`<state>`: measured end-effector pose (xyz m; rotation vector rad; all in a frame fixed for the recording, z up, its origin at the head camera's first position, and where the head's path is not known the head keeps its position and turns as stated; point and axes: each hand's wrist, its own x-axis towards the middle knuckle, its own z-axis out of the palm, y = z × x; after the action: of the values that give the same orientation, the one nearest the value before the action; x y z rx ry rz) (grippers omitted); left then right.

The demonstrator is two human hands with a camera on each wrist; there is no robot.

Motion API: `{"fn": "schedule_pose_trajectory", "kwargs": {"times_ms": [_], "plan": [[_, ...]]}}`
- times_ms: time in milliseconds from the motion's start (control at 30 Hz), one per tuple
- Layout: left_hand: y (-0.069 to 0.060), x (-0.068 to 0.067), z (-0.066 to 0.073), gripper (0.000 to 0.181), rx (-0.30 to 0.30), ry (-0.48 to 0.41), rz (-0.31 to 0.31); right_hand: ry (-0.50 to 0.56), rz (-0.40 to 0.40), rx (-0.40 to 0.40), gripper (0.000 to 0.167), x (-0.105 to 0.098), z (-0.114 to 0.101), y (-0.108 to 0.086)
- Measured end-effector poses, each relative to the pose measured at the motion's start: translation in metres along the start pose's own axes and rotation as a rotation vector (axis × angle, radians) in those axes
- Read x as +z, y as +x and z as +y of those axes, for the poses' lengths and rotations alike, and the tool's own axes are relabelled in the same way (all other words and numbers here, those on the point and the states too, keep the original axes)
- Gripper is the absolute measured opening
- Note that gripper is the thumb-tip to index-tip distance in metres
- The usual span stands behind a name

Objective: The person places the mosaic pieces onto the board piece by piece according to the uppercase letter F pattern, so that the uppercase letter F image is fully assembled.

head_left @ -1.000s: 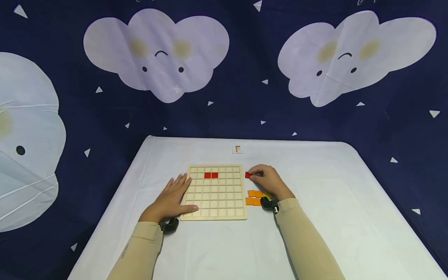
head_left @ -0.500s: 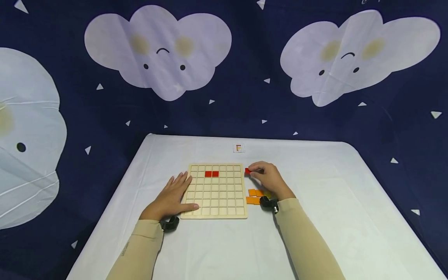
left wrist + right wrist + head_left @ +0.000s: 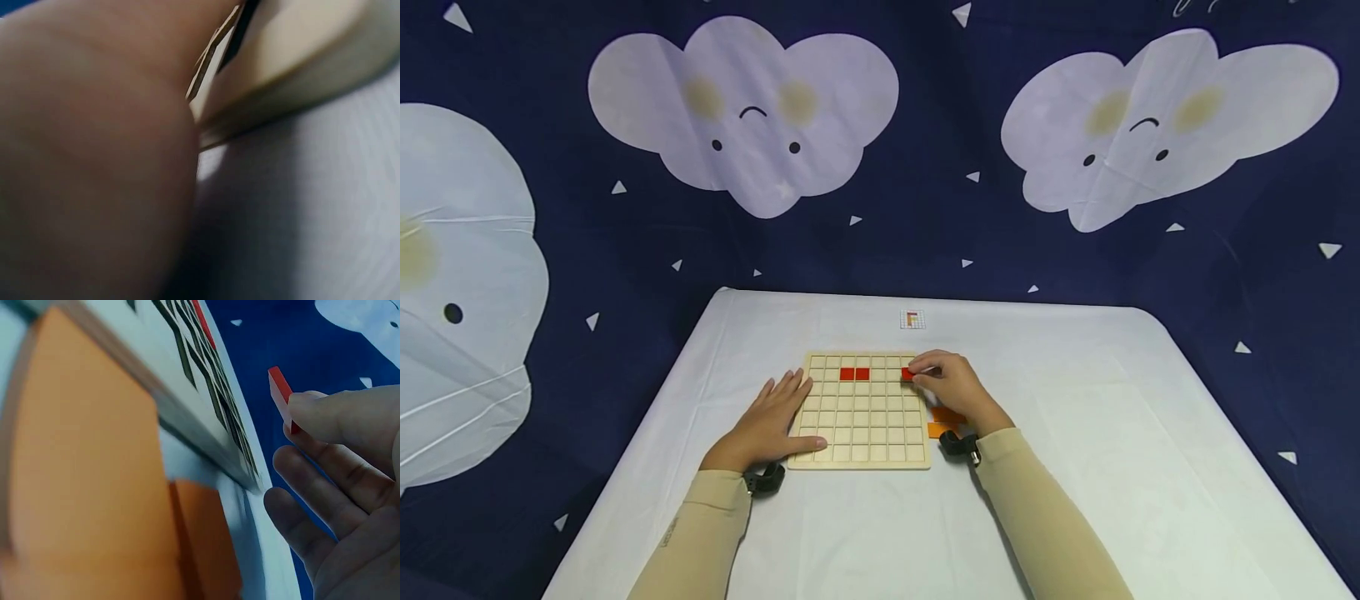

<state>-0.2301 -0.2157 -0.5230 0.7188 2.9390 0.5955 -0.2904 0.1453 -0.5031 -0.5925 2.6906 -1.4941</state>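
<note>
The right hand [image 3: 951, 385] pinches a small red tile [image 3: 281, 397] between thumb and index finger, its other fingers loosely bent (the right wrist view shows the tile as a thin, straight-edged square piece). In the head view that tile shows over the right side of a pale wooden-looking board [image 3: 859, 466], square and ridged into a grid. Left of the grip, two flat red tiles [image 3: 854, 374] sit side by side in neighbouring squares. Farther left, the left hand [image 3: 765, 423] rests on the board's edge, fingers straight and spread, gripping nothing. Below the grip, smooth orange tiles [image 3: 942, 430] lie beside the board, partly hidden. Beyond the grip, a small printed card [image 3: 913, 320] lies on lightly creased white cloth [image 3: 1150, 467].
</note>
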Motion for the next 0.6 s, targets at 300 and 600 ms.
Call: {"fn": "schedule_pose_trajectory", "kwargs": {"times_ms": [300, 600], "plan": [[0.001, 0.001, -0.002, 0.119, 0.001, 0.006, 0.002, -0.025, -0.03, -0.027, 0.015, 0.011, -0.009, 0.01], [0.0, 0.0, 0.0, 0.119, -0.002, -0.001, 0.0, -0.02, -0.053, -0.009, 0.013, 0.023, -0.013, 0.021]]}}
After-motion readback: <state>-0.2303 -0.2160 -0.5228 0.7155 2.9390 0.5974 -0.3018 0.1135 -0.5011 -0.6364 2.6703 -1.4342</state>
